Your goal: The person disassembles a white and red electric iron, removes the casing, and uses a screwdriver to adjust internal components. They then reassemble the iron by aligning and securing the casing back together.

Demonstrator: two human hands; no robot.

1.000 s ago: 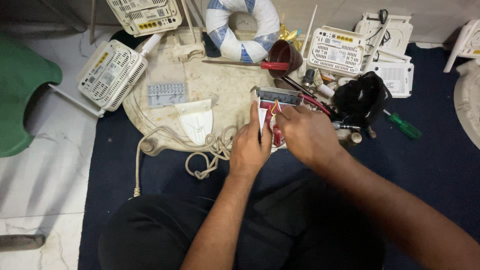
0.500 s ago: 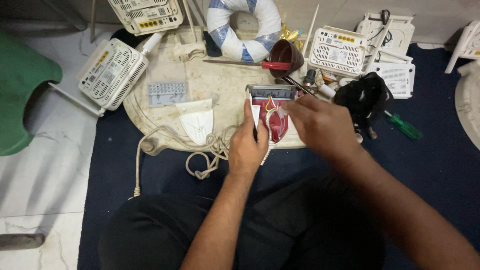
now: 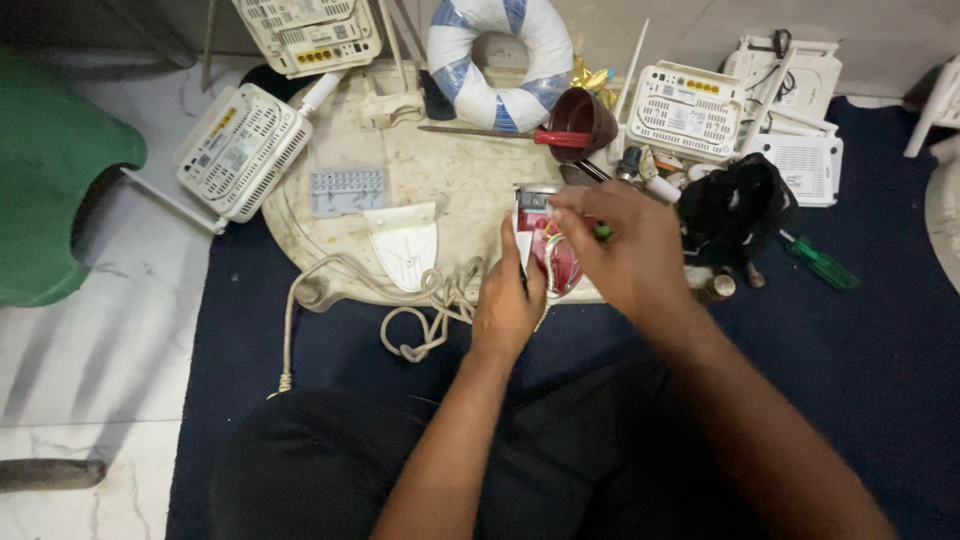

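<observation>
A person's left hand (image 3: 508, 300) grips the near edge of a small red circuit board (image 3: 556, 255), fingers closed around it, at the near rim of a round, pale tabletop (image 3: 460, 175). The right hand (image 3: 625, 245) arches over the board, fingers pinched on a thin green-handled tool (image 3: 603, 231). White routers (image 3: 243, 148) ring the tabletop, a white cord (image 3: 425, 315) loops just left of the hands, and a green screwdriver (image 3: 820, 264) lies on the dark blue mat (image 3: 880, 350).

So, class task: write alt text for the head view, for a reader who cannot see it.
Left hand steadies a red circuit board on a round tray while the right hand works on it. White routers, tape roll and green screwdriver lie around.
</observation>
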